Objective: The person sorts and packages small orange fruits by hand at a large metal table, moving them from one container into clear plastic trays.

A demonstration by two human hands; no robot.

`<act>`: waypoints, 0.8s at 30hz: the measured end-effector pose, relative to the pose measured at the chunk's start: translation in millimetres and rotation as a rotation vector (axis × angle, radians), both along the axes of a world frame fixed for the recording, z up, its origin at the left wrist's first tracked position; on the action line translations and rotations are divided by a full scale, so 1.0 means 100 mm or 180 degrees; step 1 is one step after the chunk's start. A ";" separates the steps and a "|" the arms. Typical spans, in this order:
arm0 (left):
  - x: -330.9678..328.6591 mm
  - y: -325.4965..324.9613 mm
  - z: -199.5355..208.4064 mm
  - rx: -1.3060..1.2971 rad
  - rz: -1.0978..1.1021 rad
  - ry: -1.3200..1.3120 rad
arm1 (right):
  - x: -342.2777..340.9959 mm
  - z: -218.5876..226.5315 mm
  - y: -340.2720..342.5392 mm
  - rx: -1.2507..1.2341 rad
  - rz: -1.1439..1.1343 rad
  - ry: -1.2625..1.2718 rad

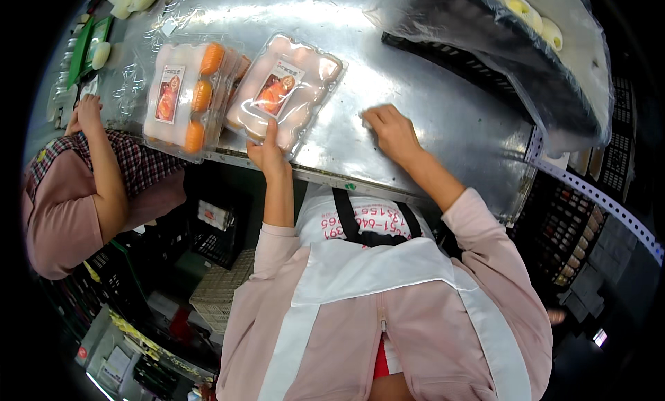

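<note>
The pack [285, 90], just beyond the left hand [269, 153], is pinched at its near edge, thumb on top. Its shell looks slick (contents likely fragile); the rim suits holding. Rightward, the right hand [396, 135] curls; I cannot tell around what.

1. Bare hands at the desk [443, 124]: I counted two, one left hand [267, 151] and one right hand [393, 132].
2. Clear packs [280, 54]: two lay uppermost; more edges showed under the left-hand one, though I couldn't count those layers.
3. Picture labels [166, 103]: two, one on each uppermost pack.
4. Orange pieces [201, 96]: three stood out along one pack's side, with at least one more partly hidden behind.
5. Lined black crate [450, 63] on the desk: one, with at least three pale fruits [552, 33] showing.
6. Co-worker [66, 214]: one.
7. Black straps [346, 214]: two.
</note>
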State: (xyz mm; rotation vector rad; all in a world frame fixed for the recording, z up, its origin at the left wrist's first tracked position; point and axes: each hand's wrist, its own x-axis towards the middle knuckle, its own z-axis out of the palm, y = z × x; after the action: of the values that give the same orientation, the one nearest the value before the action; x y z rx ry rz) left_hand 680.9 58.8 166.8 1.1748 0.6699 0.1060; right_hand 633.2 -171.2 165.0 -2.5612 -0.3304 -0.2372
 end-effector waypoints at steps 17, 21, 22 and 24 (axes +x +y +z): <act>-0.23 0.32 0.16 0.1901 -0.0490 -0.0567 | -0.99 0.16 0.03 0.0536 -0.1913 0.0463; -0.28 -0.20 0.40 0.1763 -0.1138 -0.1275 | -0.82 0.24 0.02 0.1025 -0.2030 0.0354; -0.28 -0.32 0.41 0.1534 -0.1363 -0.1315 | -0.82 0.30 0.03 0.0753 -0.2042 0.0287; -0.31 -0.58 0.47 0.1595 -0.1752 -0.1458 | -0.83 0.46 0.00 0.0482 -0.2100 0.0308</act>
State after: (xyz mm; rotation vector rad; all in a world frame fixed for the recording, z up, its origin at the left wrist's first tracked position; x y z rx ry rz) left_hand 650.4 1.0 214.1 1.7069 -0.1105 0.0737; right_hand 550.3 -171.5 210.6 -2.4371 0.5604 -0.3567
